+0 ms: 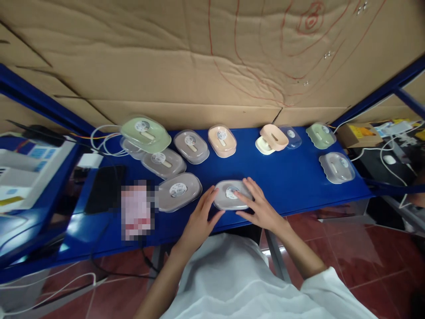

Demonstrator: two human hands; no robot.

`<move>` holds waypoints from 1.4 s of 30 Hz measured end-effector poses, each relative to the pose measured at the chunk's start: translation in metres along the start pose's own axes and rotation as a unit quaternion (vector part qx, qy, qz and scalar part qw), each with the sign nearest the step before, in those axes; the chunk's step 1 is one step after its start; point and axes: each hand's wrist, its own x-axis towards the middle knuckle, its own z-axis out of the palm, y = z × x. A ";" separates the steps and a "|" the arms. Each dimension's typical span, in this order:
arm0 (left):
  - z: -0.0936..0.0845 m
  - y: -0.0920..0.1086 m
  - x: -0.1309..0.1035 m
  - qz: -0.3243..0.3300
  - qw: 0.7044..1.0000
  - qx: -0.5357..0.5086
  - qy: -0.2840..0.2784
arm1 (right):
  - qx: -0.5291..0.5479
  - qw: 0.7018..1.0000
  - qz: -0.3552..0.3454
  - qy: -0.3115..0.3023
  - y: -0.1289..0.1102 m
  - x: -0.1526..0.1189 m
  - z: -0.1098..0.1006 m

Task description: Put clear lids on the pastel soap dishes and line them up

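Observation:
A grey oval soap box (pixel 223 203) with a clear lid and a round white label lies on the blue table in front of me. My left hand (pixel 201 217) grips its left end, fingertips on the far side and thumb at the near edge. At the right end, my right hand (pixel 260 207) curves its fingers over the lid, one fingertip by the label. Just left of my left hand rests another grey soap box (pixel 186 195), also lidded and labelled. What my palms cover cannot be seen.
Along the back stand green (pixel 156 141), grey (pixel 198 153) and peach (pixel 229 148) lidded boxes. A peach box part (pixel 278 138) leans on a cream piece (pixel 264 146). Farther right are a green box (pixel 321 141) and a grey box (pixel 337 173). Cables and a black tablet-like slab (pixel 102 188) lie left.

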 end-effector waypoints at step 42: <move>0.009 0.014 0.005 0.095 0.992 0.062 -0.045 | -0.162 0.957 0.199 0.136 0.093 0.051 -0.048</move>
